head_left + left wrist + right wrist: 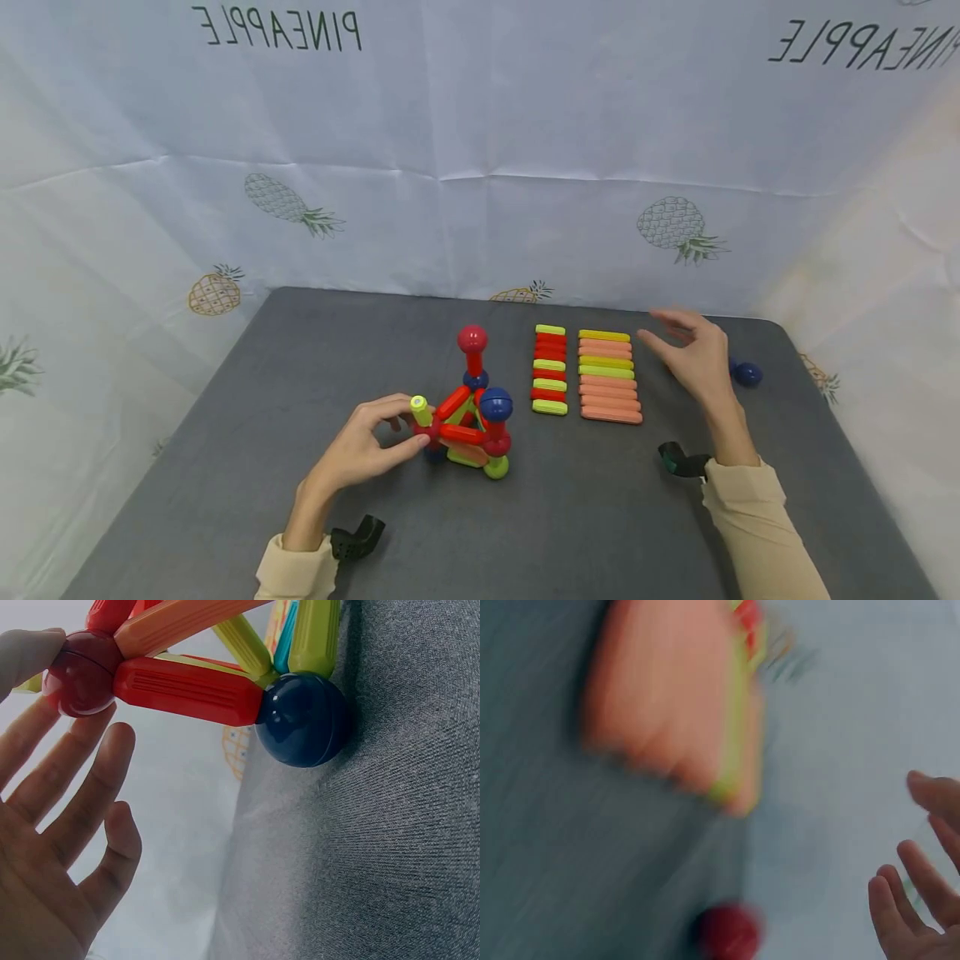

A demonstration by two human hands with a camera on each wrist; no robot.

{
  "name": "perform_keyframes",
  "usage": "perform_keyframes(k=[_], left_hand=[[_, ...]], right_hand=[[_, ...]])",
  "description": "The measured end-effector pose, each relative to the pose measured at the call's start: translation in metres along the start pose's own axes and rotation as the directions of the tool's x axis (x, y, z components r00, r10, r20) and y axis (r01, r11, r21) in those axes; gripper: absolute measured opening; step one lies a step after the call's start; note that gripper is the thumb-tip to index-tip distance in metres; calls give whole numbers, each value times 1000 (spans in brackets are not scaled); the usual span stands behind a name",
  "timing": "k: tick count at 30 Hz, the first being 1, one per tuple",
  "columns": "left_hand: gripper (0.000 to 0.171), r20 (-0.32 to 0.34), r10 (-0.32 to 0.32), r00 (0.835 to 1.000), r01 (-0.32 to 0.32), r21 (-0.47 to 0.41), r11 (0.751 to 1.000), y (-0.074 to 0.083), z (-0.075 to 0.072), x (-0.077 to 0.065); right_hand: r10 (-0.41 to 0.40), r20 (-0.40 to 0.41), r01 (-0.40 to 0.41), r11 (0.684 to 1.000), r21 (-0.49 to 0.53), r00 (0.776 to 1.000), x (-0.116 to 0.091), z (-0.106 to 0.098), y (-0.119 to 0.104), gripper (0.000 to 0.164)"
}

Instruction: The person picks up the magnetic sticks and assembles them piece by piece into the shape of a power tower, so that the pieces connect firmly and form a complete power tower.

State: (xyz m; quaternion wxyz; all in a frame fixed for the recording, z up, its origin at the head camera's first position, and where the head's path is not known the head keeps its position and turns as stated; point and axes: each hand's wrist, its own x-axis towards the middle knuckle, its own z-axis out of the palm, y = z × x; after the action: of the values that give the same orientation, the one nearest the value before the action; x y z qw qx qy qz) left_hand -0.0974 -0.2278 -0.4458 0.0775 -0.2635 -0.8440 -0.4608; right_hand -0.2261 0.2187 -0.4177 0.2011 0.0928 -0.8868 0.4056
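Observation:
A frame built of magnetic balls and rods [461, 433] stands on the grey table, a red ball on an upright red rod [474, 363] at its far corner. My left hand [366, 437] pinches the red ball [82, 673] at the frame's left corner between thumb and fingers. From that ball a short yellow-green rod [421, 411] points up. A dark blue ball [304, 720] forms a lower corner against the table. My right hand [699, 357] is raised over the table's right side, fingers apart and holding nothing. Beside it lies a blue ball [747, 374], with another partly hidden behind the wrist.
Short red and yellow-green rods [550, 375] lie in a column right of the frame. Next to them is a column of longer orange and yellow rods [609, 392]. A red ball [731, 930] shows blurred in the right wrist view. White pineapple-print cloth [465, 233] hangs behind the table.

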Motion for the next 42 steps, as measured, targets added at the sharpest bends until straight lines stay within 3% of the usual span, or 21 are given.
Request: perform_keyframes(k=[5, 11, 18, 24, 27, 30, 32, 35, 39, 42], left_hand=[[27, -1, -3, 1000, 3, -6, 1000, -1, 0, -1], [27, 4, -15, 1000, 15, -9, 1000, -1, 1, -1], [27, 2, -13, 1000, 13, 1, 1000, 1, 0, 0], [27, 3, -2, 1000, 2, 7, 1000, 2, -1, 1], [26, 4, 1, 1000, -1, 7, 1000, 2, -2, 1], [27, 2, 8, 1000, -8, 10, 1000, 2, -2, 1], [27, 1, 10, 1000, -10, 14, 1000, 3, -3, 0], [27, -1, 10, 1000, -10, 20, 1000, 4, -3, 0], [29, -26, 29, 999, -29, 25, 999, 4, -1, 0], [30, -75, 80, 994, -79, 17, 997, 4, -1, 1]], right_hand=[[50, 66, -39, 986, -165, 997, -9, -9, 34, 42], [131, 179, -79, 959, -271, 975, -13, -12, 47, 41], [184, 261, -107, 953, -284, 948, -16, -5, 46, 41], [108, 212, -66, 978, -198, 971, -16, -4, 33, 39], [74, 158, -63, 995, -72, 985, -12, -10, 6, 40], [17, 98, -27, 994, 103, 995, -9, -16, -41, 40], [-41, 63, 26, 974, 224, 997, -10, -18, -78, 37], [-152, 31, 126, 904, 408, 988, -17, -13, -133, 37], [-336, 75, 235, 785, 572, 939, -32, 8, -192, 39], [-448, 170, 280, 768, 576, 878, -43, 30, -223, 36]])
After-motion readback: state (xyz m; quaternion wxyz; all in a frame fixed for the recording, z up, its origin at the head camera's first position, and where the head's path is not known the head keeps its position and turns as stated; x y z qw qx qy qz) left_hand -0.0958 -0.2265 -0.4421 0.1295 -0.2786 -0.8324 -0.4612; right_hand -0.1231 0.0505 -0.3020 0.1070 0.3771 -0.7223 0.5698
